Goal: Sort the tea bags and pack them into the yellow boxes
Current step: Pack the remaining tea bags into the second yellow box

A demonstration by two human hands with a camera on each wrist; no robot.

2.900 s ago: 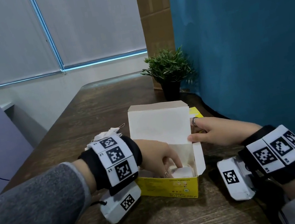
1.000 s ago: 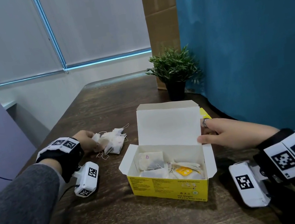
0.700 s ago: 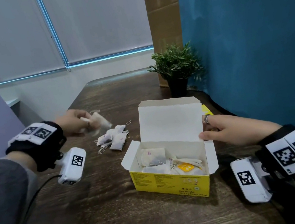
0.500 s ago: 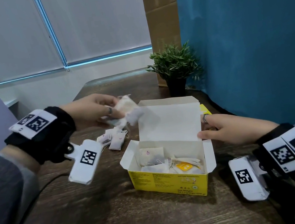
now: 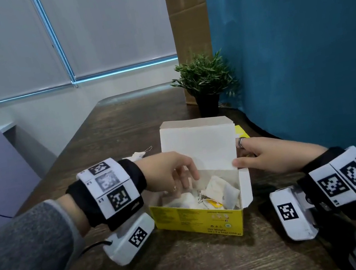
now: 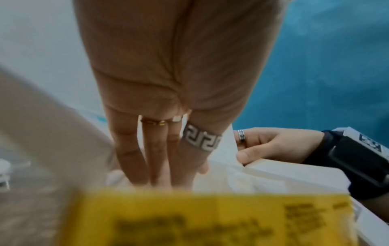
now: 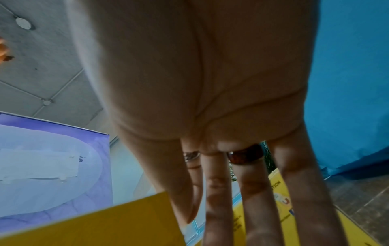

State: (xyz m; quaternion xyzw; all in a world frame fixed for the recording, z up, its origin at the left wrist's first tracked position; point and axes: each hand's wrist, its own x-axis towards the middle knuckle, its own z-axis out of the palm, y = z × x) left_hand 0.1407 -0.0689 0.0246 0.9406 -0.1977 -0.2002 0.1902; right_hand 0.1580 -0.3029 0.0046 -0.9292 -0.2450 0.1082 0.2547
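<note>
Left hand [image 5: 172, 174], fingers extended downward, reaches into yellow box [image 5: 199, 219] directly below at 6 o'clock; right hand [image 5: 269, 157] pinches the lid [image 5: 198, 145] edge.

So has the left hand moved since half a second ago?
Yes. The left hand came down from lid height into the yellow box, toward its tea bags.

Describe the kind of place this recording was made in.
Probably an office or meeting room: a long dark wooden table, a window blind, a blue partition and a small potted plant.
</note>
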